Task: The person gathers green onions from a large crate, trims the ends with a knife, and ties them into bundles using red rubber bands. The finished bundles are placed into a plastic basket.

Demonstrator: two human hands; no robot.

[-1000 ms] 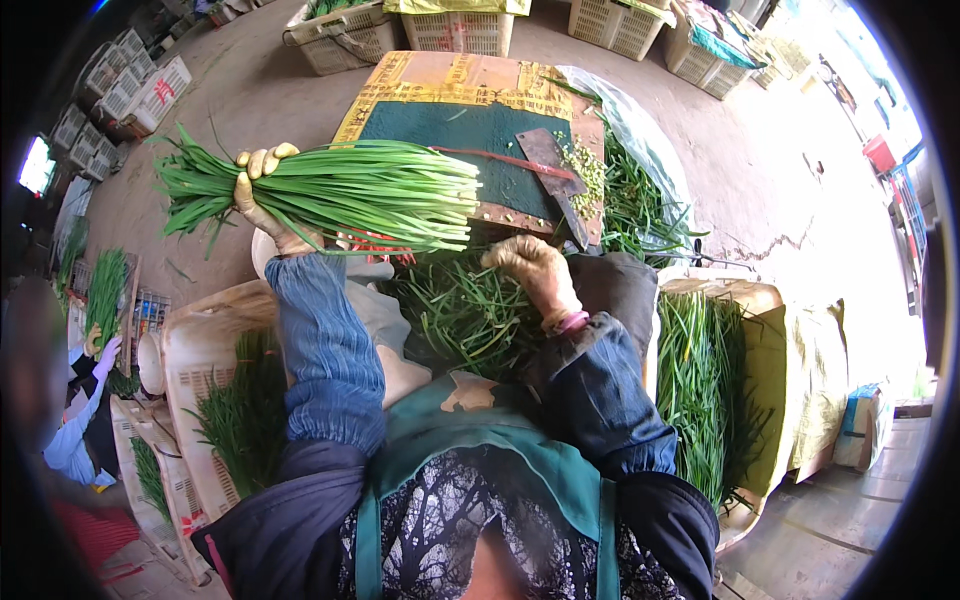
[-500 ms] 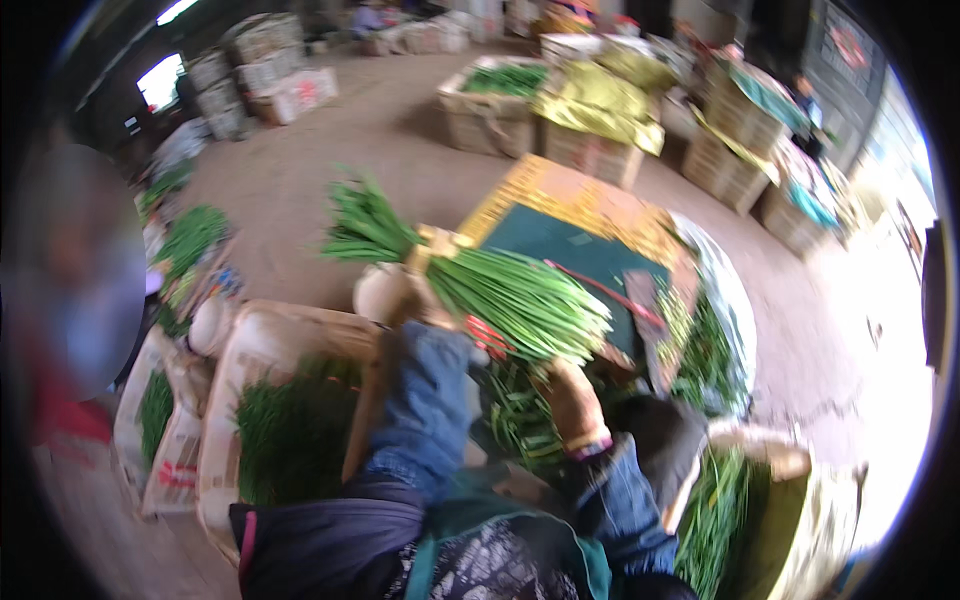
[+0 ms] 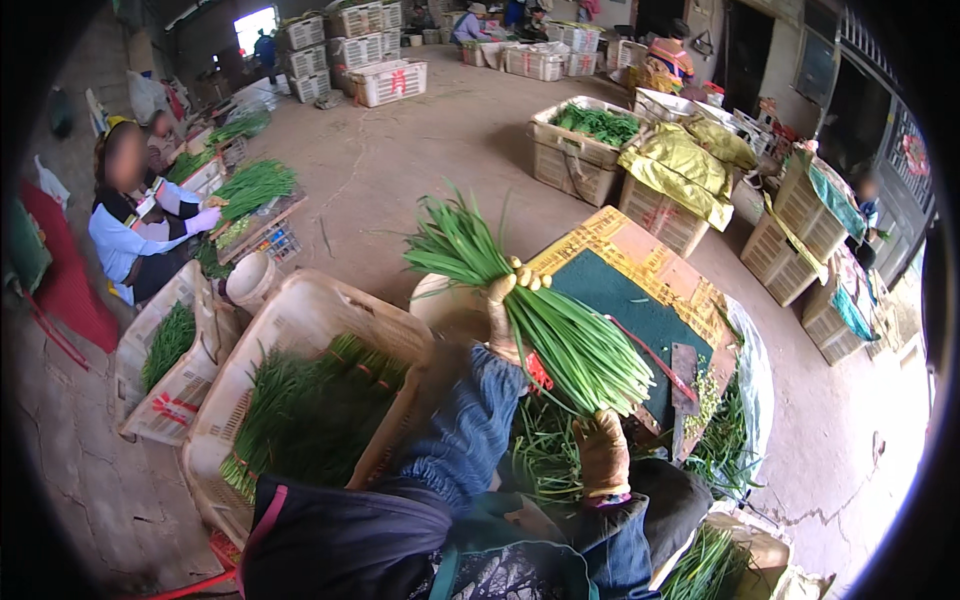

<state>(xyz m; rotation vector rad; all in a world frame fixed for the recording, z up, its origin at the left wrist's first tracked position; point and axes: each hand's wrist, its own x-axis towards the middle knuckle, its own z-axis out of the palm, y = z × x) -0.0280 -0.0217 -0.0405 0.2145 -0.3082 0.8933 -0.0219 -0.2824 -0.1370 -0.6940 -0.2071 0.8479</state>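
Observation:
My left hand (image 3: 508, 305), in a tan glove, wraps around the middle of a thick bunch of green chives (image 3: 585, 345). The bunch slants over the near left side of a dark green mat (image 3: 620, 305), its leafy ends at upper left and its pale ends at lower right. Gloved too, my right hand (image 3: 602, 455) touches the pale ends from below, thumb and fingers apart. Loose greens (image 3: 545, 450) lie beneath the bunch. A dark flat strip (image 3: 686, 390) rests at the mat's right edge beside a red strap (image 3: 655, 352).
At my left stands a crate (image 3: 330, 295) holding banded bunches, with a white bucket (image 3: 252, 278) behind it. Another crate of greens (image 3: 710, 565) is at my lower right. A co-worker (image 3: 145, 225) sits at far left handling greens. Covered crates (image 3: 680, 175) stand beyond the mat.
My view has swung left, so the scene sits farther right in the picture. My left hand still grips the chives; my right hand stays at their pale ends.

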